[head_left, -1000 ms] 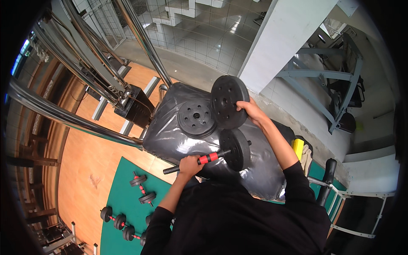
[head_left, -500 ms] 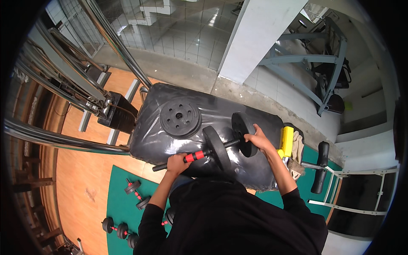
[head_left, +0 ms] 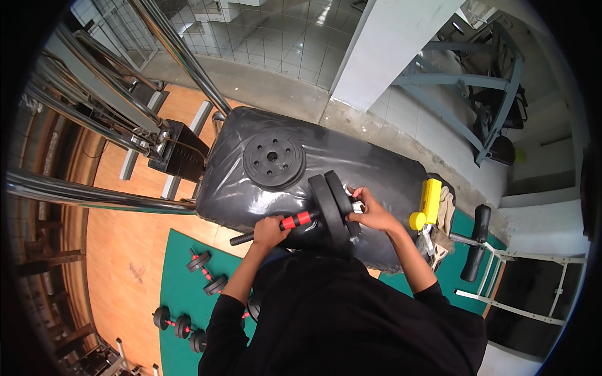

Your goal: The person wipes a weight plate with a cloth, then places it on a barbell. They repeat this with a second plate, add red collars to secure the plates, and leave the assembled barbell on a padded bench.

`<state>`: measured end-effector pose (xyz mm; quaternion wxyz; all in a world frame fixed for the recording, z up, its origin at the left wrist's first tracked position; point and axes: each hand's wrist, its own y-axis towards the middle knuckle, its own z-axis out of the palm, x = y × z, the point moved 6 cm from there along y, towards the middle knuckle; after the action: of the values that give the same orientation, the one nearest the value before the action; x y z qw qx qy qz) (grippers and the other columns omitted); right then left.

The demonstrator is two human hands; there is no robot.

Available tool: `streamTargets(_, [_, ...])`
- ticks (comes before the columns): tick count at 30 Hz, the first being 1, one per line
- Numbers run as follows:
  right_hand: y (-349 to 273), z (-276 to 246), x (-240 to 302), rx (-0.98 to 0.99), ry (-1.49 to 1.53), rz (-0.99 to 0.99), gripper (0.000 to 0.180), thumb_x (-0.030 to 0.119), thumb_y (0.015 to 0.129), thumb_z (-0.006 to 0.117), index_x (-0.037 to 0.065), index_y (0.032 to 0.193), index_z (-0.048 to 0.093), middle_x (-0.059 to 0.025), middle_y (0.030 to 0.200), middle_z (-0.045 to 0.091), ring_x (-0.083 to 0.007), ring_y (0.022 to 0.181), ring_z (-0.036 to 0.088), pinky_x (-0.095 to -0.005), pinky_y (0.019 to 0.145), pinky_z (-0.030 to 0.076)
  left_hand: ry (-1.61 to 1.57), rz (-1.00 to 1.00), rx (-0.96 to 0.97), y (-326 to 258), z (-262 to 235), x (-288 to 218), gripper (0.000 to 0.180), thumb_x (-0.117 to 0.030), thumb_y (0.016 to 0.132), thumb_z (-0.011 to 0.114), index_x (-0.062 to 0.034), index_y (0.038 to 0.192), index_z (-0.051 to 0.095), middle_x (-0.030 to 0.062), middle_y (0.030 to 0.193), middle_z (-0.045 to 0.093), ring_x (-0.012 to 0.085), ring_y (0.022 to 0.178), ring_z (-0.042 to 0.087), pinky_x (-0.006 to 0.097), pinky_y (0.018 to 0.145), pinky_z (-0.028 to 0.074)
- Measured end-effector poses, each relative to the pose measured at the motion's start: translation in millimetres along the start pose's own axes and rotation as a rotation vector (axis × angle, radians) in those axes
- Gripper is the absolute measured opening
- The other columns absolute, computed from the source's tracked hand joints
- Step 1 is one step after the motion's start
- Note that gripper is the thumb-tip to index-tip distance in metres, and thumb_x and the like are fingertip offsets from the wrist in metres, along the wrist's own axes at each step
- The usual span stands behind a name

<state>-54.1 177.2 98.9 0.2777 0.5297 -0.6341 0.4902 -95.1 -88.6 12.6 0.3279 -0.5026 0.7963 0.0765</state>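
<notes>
My left hand (head_left: 270, 232) is closed round the handle of a dumbbell (head_left: 296, 220), at the inner end of its red and black grip. The bare ridged end of the bar sticks out to the left. Two black weight plates (head_left: 331, 203) sit close together on the other end. Beside the outer plate, my right hand (head_left: 373, 212) has its fingers curled at the bar's right end; a small whitish patch between them is unclear. All this is just above a bench pad (head_left: 382, 169) wrapped in shiny black plastic. Stacked black plates (head_left: 273, 159) lie on it, farther left.
A yellow bottle (head_left: 430, 202) and beige gloves (head_left: 445, 214) are at the bench's right end. Several dumbbells (head_left: 182, 325) rest on the green mat (head_left: 172, 266) at lower left. Metal machine rails (head_left: 100, 203) stand left; a white pillar (head_left: 376, 59) rises beyond.
The outer plate has slid left along the bar, up to the inner plate. My right hand has moved left with it and now curls at the bar's end. My left hand keeps its grip.
</notes>
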Motion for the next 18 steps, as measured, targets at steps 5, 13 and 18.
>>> streamTargets(5, [10, -25, 9, 0.074, -0.601, 0.037, 0.055, 0.003, 0.068, 0.069, 0.006, 0.114, 0.041, -0.0224, 0.135, 0.04, -0.0332, 0.128, 0.037, -0.0379, 0.105, 0.032, 0.014, -0.013, 0.035, 5, -5, -2, 0.028, -0.034, 0.068, 0.071, -0.0106, 0.082, 0.067, 0.0138, 0.07, 0.065, 0.0351, 0.071, 0.063, 0.044, 0.068, 0.051])
streamTargets(13, [57, 15, -41, 0.247, -1.105, 0.139, 0.024, 0.006, 0.072, 0.062, 0.006, 0.095, 0.065, -0.0155, 0.095, 0.066, -0.0313, 0.095, 0.064, -0.0435, 0.086, 0.049, 0.048, -0.051, 0.055, 8, -6, -5, 0.027, -0.034, 0.068, 0.071, -0.0125, 0.084, 0.07, 0.0147, 0.072, 0.066, 0.0352, 0.075, 0.064, 0.044, 0.07, 0.051])
streamTargets(18, [28, -24, -12, 0.233, -1.114, 0.115, 0.022, 0.02, 0.075, 0.062, 0.006, 0.092, 0.067, -0.0156, 0.09, 0.068, -0.0316, 0.09, 0.066, -0.0414, 0.074, 0.053, 0.052, 0.055, 0.015, 25, -20, -45, 0.029, -0.034, 0.067, 0.072, -0.0126, 0.087, 0.071, 0.015, 0.073, 0.066, 0.0353, 0.075, 0.064, 0.044, 0.07, 0.051])
